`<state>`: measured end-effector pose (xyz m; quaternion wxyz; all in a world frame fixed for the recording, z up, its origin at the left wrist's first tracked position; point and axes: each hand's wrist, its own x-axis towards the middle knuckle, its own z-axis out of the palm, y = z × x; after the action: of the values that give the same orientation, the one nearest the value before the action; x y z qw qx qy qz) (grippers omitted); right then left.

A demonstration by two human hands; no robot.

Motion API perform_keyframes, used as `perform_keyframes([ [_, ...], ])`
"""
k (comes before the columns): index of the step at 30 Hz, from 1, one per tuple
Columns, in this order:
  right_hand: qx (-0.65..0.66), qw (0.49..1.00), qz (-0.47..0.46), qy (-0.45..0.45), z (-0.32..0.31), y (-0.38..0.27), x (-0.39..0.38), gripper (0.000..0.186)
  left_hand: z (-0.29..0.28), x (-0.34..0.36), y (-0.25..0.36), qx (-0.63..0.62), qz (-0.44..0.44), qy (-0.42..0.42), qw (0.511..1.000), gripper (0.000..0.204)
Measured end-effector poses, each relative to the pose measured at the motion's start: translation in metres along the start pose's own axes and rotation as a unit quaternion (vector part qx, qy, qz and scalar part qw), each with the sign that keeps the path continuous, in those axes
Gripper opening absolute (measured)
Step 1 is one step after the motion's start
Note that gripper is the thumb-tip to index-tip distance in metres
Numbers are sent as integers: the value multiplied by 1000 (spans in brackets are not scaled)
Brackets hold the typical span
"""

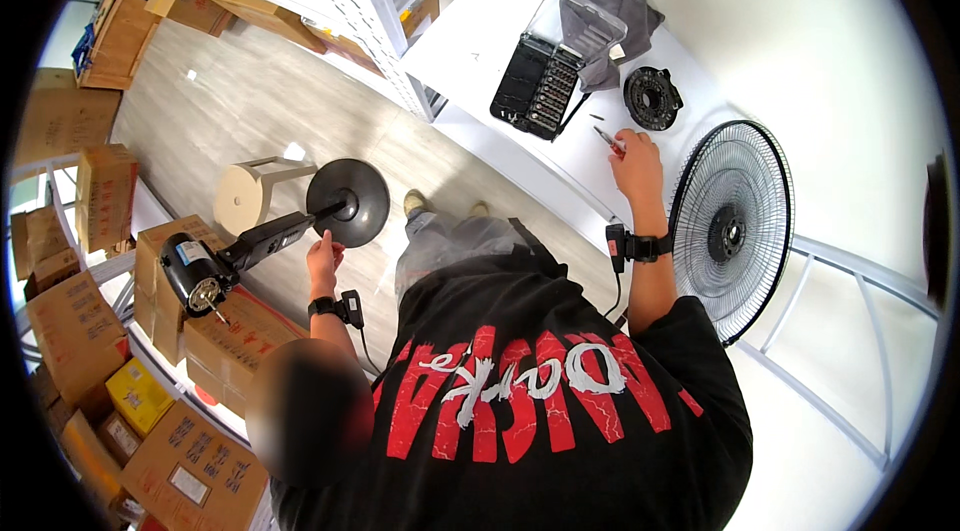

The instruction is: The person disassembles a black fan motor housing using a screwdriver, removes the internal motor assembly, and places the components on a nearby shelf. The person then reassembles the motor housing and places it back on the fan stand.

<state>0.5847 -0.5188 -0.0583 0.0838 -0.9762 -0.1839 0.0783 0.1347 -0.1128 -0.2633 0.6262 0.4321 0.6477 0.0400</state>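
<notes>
My left hand (323, 263) is beside the black pole and round base (362, 221) of a standing fan, fingers slightly apart, with nothing visible in them. The fan's motor housing (190, 266), without its grille, shows bare metal at its front. On the white table, my right hand (638, 166) is closed on a small screwdriver (606, 139) with a red handle and silver shaft. A small dark bit (597, 117) lies just past its tip. Close by are an opened black bit case (540, 86) with a clear lid and a round black plastic part (652, 99).
A round wire fan grille (735, 231) stands right of my right forearm. Grey cloth (635, 16) lies behind the bit case. A beige stool (243, 199) stands near the fan base. Cardboard boxes (195, 451) fill shelves at left; a white metal shelf post (375, 21) rises beside the table.
</notes>
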Motion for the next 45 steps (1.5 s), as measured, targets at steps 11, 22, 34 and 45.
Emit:
perform_keyframes([
  [11,-10,999,-42,-21,-16,3,-10,44,39,-4,-153,81,-238,-232,940,51],
  [22,40,995,-83,-33,-17,6,-16,38,68,-9,-204,121,-199,-252,939,28],
  [34,110,989,-97,34,-18,-1,-18,32,16,-25,-148,134,-267,-344,890,16],
  [45,282,944,-161,55,-41,-30,-33,24,-73,-54,-116,71,-127,-83,986,49],
])
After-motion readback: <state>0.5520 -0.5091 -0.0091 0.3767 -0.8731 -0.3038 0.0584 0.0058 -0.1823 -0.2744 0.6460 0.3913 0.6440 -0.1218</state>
